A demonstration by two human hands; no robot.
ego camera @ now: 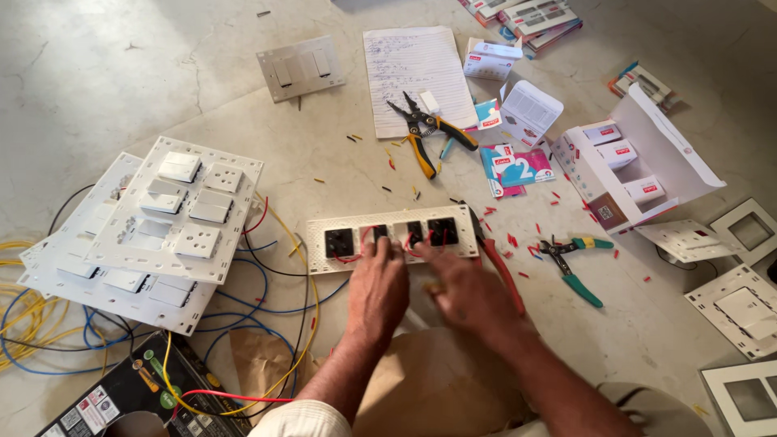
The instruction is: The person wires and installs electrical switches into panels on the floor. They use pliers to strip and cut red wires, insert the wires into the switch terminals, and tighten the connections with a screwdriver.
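Long white switch plate [394,237] lying face down on the pale floor [97,73], its back turned up to the camera; all places below are given from this plate. Four dark module backs sit in its slots, and short red wires [350,259] loop between some of them, so part of the wiring looks done; whether every module is joined cannot be told, since both hands cover the near edge. Left hand [377,293] rests at the plate's near edge, fingers bent down onto it, knuckles up; whether it grips anything is hidden. Right hand [467,293] lies just beside it, also at the near edge, blurred, fingers curled; a small pale item may be pinched in it, but this cannot be told.

Touching the plate's right end: red-handled pliers [495,263]. Farther right: green-handled cutters [571,263] among scattered red wire scraps [511,239]. Beyond the plate: orange-handled pliers [424,129] on a written sheet [413,69], and a grey switch panel [301,68]. To the left: a stack of finished white switch plates [174,214] over blue and yellow wire coils [32,332]. Far right: an open carton of small boxes [627,166]. Nothing blocks the plate itself except the loose wires near its left end.
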